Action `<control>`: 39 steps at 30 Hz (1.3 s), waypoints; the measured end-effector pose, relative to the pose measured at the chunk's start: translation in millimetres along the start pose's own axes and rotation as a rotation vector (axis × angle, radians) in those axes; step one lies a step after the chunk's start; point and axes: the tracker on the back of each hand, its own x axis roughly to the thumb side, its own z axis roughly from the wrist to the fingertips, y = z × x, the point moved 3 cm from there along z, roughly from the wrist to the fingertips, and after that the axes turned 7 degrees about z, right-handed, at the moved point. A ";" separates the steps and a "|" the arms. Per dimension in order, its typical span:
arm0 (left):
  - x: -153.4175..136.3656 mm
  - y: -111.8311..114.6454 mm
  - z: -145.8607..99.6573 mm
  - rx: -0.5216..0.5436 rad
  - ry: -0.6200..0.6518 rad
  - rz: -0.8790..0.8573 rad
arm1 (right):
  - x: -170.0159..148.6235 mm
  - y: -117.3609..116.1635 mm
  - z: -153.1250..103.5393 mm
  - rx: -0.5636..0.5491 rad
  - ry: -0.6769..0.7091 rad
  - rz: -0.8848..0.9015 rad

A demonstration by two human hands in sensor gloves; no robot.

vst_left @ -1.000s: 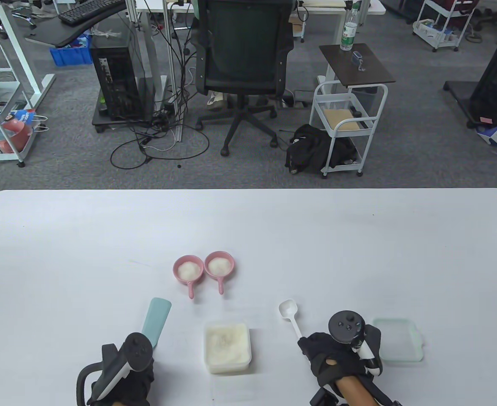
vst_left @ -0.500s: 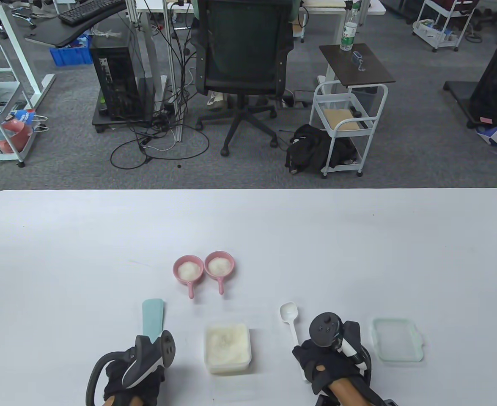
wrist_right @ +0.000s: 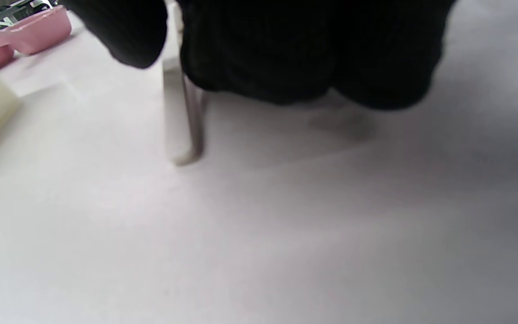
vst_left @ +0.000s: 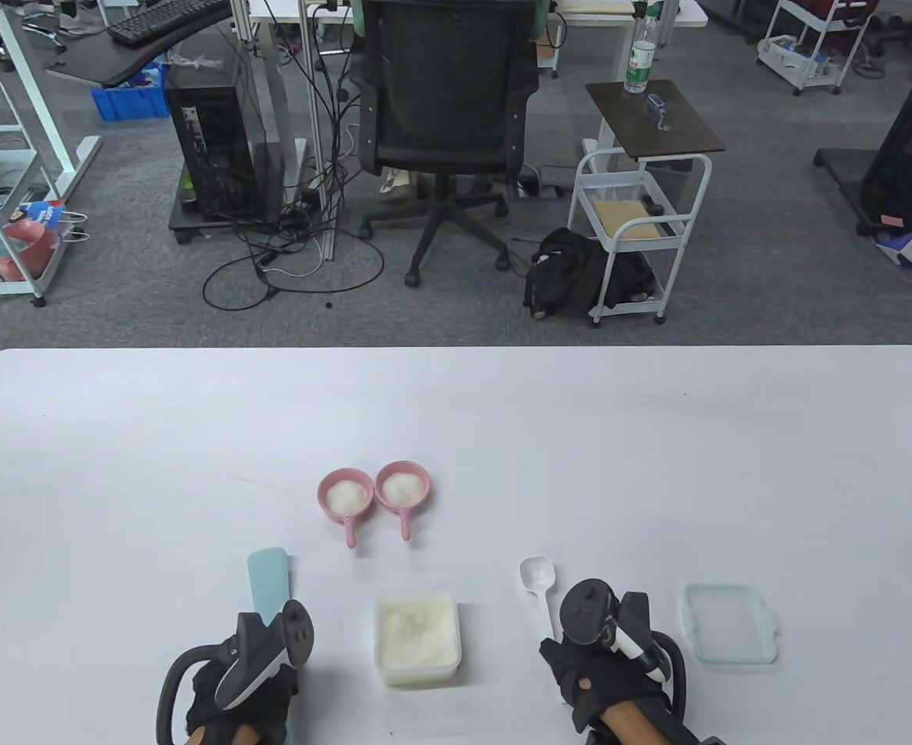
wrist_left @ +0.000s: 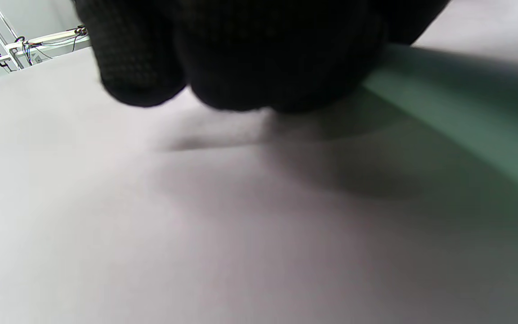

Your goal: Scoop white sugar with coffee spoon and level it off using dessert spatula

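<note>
On the surface, left hand grips the spatula and right hand grips the spoon, fingers curled, both tools pointing away.

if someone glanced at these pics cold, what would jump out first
Probably the two black-gloved hands at the table's near edge: the left hand grips a mint-green dessert spatula, and the right hand holds a white coffee spoon. Between them sits an open tub of white sugar, with two pink handled cups just beyond it.
</note>
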 end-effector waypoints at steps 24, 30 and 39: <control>8.7 -2.5 -7.0 -0.021 0.060 0.077 | -125.7 127.3 -35.9 -0.423 -0.146 0.445; 9.1 -1.9 -6.2 -0.038 0.070 0.064 | -175.1 131.7 -29.9 -0.424 -0.196 0.575; 7.5 -2.5 -6.5 -0.047 0.076 0.053 | -143.5 87.7 7.4 -0.134 -0.308 0.055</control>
